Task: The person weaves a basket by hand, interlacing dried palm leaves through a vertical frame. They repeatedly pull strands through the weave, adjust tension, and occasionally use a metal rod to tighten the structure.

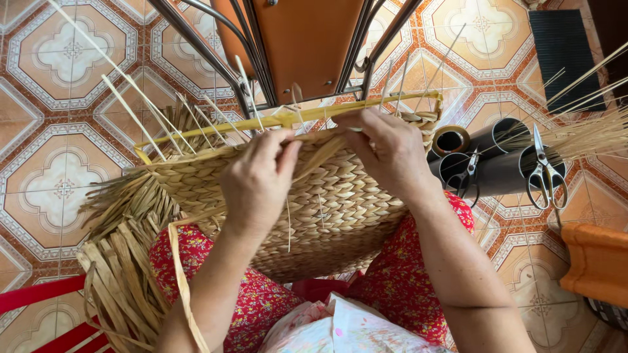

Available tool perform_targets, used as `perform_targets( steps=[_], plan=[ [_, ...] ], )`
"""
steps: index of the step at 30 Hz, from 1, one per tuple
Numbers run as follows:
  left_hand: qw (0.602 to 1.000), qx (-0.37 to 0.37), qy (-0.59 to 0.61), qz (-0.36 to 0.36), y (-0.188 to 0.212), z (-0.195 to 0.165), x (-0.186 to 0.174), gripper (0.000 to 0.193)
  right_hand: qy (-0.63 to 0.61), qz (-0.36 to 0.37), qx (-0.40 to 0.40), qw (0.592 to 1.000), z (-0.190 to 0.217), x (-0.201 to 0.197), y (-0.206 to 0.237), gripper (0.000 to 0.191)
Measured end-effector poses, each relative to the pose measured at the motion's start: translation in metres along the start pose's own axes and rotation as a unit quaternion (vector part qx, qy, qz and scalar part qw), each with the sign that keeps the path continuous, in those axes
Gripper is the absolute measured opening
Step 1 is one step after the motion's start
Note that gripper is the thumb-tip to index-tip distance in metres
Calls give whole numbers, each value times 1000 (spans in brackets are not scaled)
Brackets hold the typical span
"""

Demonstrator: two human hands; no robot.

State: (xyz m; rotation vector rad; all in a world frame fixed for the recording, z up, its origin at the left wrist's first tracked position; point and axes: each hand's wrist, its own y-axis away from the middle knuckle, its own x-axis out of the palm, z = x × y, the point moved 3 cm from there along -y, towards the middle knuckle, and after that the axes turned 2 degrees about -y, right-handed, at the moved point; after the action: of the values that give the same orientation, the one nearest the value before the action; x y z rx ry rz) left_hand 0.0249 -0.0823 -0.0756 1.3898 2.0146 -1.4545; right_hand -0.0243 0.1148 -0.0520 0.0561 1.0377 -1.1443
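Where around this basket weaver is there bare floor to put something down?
Bare tiled floor lies at the upper left, bordered by the chair legs and the loose straw. A smaller patch sits lower right, between the knee and the orange block. The right is crowded: tubes, scissors, reeds. Both hands are on the basket.

Bare forearms, red floral trousers [261, 294], pale top [340, 330]

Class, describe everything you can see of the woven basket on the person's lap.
The woven basket is straw-coloured, plaited from flat dried fibre in braided rows, unfinished. It lies tilted across the lap. A yellow rim frame runs along its top edge, with thin upright stakes sticking out. Loose strands hang at its left. The left hand and right hand grip it near the rim.
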Motion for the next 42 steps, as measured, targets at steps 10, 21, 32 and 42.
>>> perform_targets(
  steps=[10,21,32,42],
  plan=[
    [994,108,-3,19,2,-27,-33,55,-106,-26,52,993,-10,2,-7,11],
    [961,-64,79,259,-11,10,-58,11,42,-22,-85,995,21,11,3,33],
    [995,50,85,-15,-7,-27,-21,12,-58,-37,21,997,4,20,0,9],
    [966,148,207,36,-8,-17,8,16,-136,-15,108,985,-5,14,-3,8]
  ],
)
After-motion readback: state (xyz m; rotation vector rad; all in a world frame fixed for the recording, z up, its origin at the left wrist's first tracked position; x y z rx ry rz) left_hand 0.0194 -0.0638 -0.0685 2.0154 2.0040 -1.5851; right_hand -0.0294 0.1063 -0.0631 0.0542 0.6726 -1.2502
